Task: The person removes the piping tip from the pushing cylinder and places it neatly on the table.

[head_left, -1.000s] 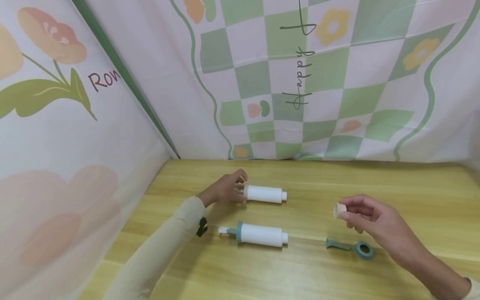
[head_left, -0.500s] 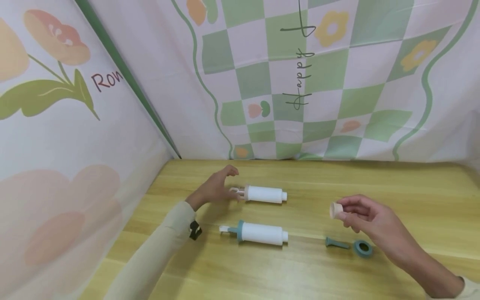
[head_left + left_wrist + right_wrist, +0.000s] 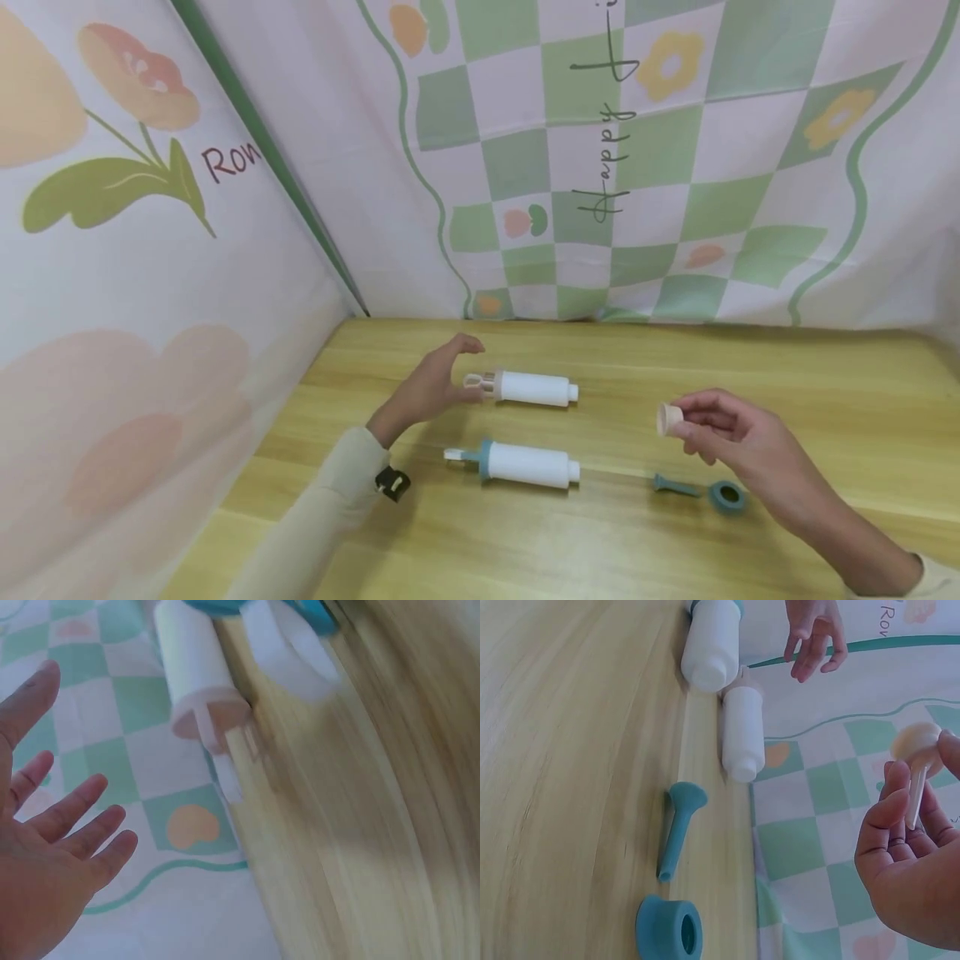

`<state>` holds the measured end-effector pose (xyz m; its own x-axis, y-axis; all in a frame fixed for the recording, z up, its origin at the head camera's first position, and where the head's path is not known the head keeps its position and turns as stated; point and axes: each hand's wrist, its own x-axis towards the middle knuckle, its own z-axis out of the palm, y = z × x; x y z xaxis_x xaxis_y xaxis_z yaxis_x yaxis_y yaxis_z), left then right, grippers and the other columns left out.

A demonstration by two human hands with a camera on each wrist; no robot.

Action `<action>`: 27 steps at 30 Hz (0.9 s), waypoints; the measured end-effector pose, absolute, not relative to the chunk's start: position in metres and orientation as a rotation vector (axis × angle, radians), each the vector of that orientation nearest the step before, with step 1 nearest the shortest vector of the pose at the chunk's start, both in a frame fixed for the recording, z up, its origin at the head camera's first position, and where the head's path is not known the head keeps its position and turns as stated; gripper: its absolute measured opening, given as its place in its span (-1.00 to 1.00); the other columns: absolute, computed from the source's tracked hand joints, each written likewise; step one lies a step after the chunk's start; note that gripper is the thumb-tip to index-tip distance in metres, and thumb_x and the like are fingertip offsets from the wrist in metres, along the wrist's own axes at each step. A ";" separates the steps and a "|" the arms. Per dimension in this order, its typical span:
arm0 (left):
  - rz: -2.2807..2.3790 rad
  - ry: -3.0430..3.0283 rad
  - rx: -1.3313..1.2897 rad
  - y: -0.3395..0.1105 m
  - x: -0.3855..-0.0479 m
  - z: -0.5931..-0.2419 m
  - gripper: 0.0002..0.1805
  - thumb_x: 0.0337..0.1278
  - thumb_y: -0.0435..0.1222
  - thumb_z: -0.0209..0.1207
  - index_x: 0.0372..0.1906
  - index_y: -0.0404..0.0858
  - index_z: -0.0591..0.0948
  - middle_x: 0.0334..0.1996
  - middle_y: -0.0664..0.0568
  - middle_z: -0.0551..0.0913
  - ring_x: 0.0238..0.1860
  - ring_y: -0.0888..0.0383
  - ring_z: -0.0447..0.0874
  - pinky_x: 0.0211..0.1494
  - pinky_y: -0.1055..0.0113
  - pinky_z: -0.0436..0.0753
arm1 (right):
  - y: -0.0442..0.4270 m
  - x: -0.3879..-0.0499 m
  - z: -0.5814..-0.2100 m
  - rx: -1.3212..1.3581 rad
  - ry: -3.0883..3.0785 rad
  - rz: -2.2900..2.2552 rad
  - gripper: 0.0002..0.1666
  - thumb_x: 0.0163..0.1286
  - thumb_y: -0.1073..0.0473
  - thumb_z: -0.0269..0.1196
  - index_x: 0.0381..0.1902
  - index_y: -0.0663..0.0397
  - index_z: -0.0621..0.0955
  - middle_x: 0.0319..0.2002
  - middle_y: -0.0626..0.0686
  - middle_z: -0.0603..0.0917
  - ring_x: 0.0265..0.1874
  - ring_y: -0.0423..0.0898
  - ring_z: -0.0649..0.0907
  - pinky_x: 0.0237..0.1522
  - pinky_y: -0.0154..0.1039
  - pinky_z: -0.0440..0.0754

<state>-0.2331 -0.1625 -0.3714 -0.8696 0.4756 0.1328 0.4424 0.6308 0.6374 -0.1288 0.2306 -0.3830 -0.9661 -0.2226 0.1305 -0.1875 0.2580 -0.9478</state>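
My left hand (image 3: 423, 390) is spread open around the clear, loop-ended handle (image 3: 480, 382) of a white syringe-like tube (image 3: 534, 389) with a pinkish collar. In the left wrist view its fingers stand apart from the tube (image 3: 195, 656), touching nothing. My right hand (image 3: 757, 454), raised over the table's right side, pinches a small cream cup-shaped piece (image 3: 666, 419) between thumb and fingers. The right wrist view shows this piece (image 3: 915, 742) with a thin stem pointing down. Nearer me lies a second white tube (image 3: 527, 464) with a teal collar and white-ended handle.
Below my right hand, a teal stemmed piece with a flared end (image 3: 675, 485) and a teal ring (image 3: 727, 497) lie on the wooden table (image 3: 600, 542). A patterned cloth (image 3: 577, 158) hangs along the back edge, and another covers the left side. A black item (image 3: 392, 482) is at my left cuff.
My left hand has drawn back slightly left from the far tube's handle, fingers opening and uncovering it. My right hand, still holding the cream piece, has shifted slightly left.
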 end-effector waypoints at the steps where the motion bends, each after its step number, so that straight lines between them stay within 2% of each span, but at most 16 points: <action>1: 1.083 2.791 0.784 -0.161 -0.231 -0.371 -0.32 0.07 -0.29 0.47 0.27 -0.27 0.41 0.26 -0.14 0.50 0.32 -0.08 0.40 0.35 -0.01 0.39 | 0.230 -0.128 -0.382 -0.402 2.471 -1.850 -0.72 0.51 0.28 0.18 0.11 0.25 0.53 -0.13 0.01 0.70 -0.27 -0.08 0.69 -0.36 -0.28 0.65; 11: 1.271 2.763 0.846 -0.140 -0.210 -0.369 -0.39 0.07 -0.31 0.46 0.21 -0.21 0.45 0.17 -0.09 0.59 0.23 0.02 0.50 0.35 -0.01 0.39 | 0.225 -0.127 -0.382 -0.457 2.416 -1.922 -0.74 0.50 0.35 0.17 0.10 0.27 0.53 -0.12 0.04 0.70 -0.29 -0.07 0.67 -0.35 -0.30 0.65; 17: 1.339 2.719 0.899 -0.122 -0.195 -0.367 -0.41 0.05 -0.32 0.47 0.19 -0.20 0.47 0.08 -0.15 0.64 0.15 -0.09 0.58 0.23 -0.12 0.49 | 0.219 -0.125 -0.381 -0.477 2.391 -1.947 -0.77 0.50 0.35 0.17 0.07 0.27 0.54 -0.16 0.06 0.70 -0.33 -0.06 0.66 -0.37 -0.31 0.64; 21: 1.311 2.727 0.934 -0.111 -0.187 -0.365 -0.40 0.05 -0.31 0.47 0.19 -0.21 0.48 0.02 -0.10 0.67 0.11 -0.08 0.60 0.20 -0.09 0.53 | 0.216 -0.123 -0.380 -0.467 2.398 -1.930 -0.77 0.52 0.32 0.15 0.07 0.30 0.53 -0.22 0.07 0.69 -0.37 -0.05 0.63 -0.38 -0.30 0.63; 27: 1.283 2.726 0.978 -0.096 -0.174 -0.361 -0.42 0.09 -0.26 0.46 0.21 -0.18 0.49 0.01 0.00 0.68 0.11 0.05 0.61 0.18 0.03 0.55 | 0.212 -0.120 -0.377 -0.440 2.421 -1.907 -0.73 0.55 0.25 0.14 0.09 0.34 0.52 -0.28 0.08 0.67 -0.39 -0.04 0.61 -0.37 -0.28 0.63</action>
<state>-0.1736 -0.0961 -0.3614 -0.8091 0.5207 0.2725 0.5419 0.4815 0.6888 -0.1204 0.2119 -0.3773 -0.9597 -0.2368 0.1512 -0.2024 0.2098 -0.9565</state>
